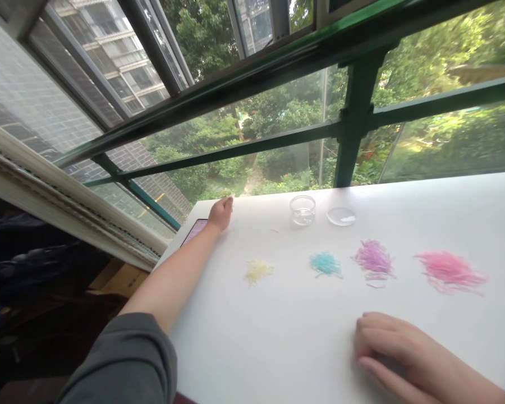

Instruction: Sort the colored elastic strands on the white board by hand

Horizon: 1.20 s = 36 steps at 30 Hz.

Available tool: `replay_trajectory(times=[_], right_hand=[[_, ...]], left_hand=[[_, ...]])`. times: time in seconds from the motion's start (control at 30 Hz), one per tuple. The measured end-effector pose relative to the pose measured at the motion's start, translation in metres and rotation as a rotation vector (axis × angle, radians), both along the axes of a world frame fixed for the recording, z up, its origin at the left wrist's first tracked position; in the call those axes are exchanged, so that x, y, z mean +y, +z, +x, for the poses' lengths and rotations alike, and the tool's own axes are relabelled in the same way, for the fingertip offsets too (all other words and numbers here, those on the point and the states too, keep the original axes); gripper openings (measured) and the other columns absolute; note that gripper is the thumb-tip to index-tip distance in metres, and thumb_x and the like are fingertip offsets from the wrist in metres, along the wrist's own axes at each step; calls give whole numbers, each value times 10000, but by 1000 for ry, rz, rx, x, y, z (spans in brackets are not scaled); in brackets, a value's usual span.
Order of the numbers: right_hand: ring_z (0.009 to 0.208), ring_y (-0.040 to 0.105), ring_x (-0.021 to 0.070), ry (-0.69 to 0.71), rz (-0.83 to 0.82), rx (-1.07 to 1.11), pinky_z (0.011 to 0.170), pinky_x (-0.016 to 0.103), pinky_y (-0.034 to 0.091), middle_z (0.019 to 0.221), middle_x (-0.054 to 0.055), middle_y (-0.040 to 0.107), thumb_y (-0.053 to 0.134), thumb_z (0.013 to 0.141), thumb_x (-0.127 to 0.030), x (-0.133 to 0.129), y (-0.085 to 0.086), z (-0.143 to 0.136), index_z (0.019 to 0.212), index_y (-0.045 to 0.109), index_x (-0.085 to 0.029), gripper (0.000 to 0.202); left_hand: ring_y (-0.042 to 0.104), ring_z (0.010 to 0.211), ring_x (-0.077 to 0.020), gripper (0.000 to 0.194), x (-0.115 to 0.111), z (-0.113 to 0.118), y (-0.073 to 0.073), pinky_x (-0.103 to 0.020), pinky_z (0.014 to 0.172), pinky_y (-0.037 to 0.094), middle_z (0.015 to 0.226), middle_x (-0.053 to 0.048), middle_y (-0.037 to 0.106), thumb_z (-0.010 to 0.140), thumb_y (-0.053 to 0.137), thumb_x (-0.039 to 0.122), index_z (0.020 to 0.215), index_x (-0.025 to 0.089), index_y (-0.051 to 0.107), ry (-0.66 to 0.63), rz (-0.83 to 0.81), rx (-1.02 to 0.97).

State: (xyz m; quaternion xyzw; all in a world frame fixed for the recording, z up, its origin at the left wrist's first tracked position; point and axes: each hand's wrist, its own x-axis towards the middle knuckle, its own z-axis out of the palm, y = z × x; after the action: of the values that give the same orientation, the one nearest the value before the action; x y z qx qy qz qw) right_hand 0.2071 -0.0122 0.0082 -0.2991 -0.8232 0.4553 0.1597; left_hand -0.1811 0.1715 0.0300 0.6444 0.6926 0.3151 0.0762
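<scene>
My left hand [221, 213] is closed at the far left corner of the white table; what its fingers hold, if anything, is too small to make out. Faint small strips [234, 225] lie just beside it. My right hand [393, 345] rests near the table's front with loosely bent fingers, the thumb apart and nothing held. Between the hands lie separate heaps of thin strips: a pale yellow pile [258, 271], a teal pile [325, 263], a purple pile [374, 259] and a pink pile [450, 271].
A clear round dish [302, 211] stands toward the back of the white table [278, 336], with a clear lid [341, 216] to its right. One pinkish strip [274, 230] lies alone. A phone [194, 230] is at the left edge, and a green railing [235, 151] runs behind.
</scene>
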Motion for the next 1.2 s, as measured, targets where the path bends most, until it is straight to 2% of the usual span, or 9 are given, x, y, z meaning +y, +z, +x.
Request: replay_trajectory(times=[0.07,0.17,0.33,0.5,0.67,0.77,0.9,1.03,1.2], right_hand=[[701,541,147,0,7,0,644,242,455,764,51,565,419,872,-290,0,-1,0,753,561,-200,205],[704,547,141,1,9,-8,649,233,457,764,43,562,434,865,-276,1,-2,1,747,555,-202,184],[696,548,138,-11,-6,-34,649,233,462,760,41,567,429,867,-271,0,0,0,759,552,-201,178],[644,544,129,-45,21,-112,600,225,454,744,40,585,427,866,-276,1,26,-10,772,568,-204,184],[675,563,141,-160,299,-255,617,243,436,816,51,609,446,840,-287,52,49,-49,935,604,-213,199],[753,578,164,-219,457,-377,658,253,431,890,61,621,473,802,-273,102,44,-87,994,607,-199,245],[836,583,208,-215,559,-548,675,265,424,969,94,619,475,777,-269,151,25,-135,977,630,-175,270],[832,588,222,-187,637,-638,673,271,413,950,128,623,417,787,-202,166,16,-157,882,655,-143,262],[827,591,231,-178,679,-683,668,273,410,921,134,630,431,779,-180,167,16,-164,847,644,-129,230]], left_hand=[[475,567,-147,283,-12,-1,-6,-249,545,334,568,-8,501,828,389,392,645,186,451,-53,-30,245],[520,634,-170,210,-27,0,-15,-265,590,361,681,-30,572,819,425,375,808,192,527,-108,-86,385],[517,789,-181,259,-34,-1,-23,-298,736,404,789,-57,567,839,384,339,791,166,571,-202,19,410],[491,957,-205,262,-42,-8,-18,-357,907,363,963,-73,565,810,453,360,899,180,621,-242,38,409],[373,1163,-259,503,-48,-13,-17,-417,1016,274,1248,-65,468,710,577,487,1149,245,544,-274,24,445],[420,1130,-236,500,-42,-14,-22,-386,1006,308,1219,-56,497,743,542,482,1184,245,533,-350,-20,402],[531,946,-185,331,-37,-15,-26,-321,904,404,1007,-54,574,810,470,398,1038,217,627,-349,-5,344],[552,867,-167,263,-38,-17,-28,-285,815,439,898,-51,587,829,439,347,910,198,640,-296,24,339],[556,840,-182,195,-39,-13,-28,-286,750,434,888,-60,607,812,437,296,827,181,594,-200,-13,402]])
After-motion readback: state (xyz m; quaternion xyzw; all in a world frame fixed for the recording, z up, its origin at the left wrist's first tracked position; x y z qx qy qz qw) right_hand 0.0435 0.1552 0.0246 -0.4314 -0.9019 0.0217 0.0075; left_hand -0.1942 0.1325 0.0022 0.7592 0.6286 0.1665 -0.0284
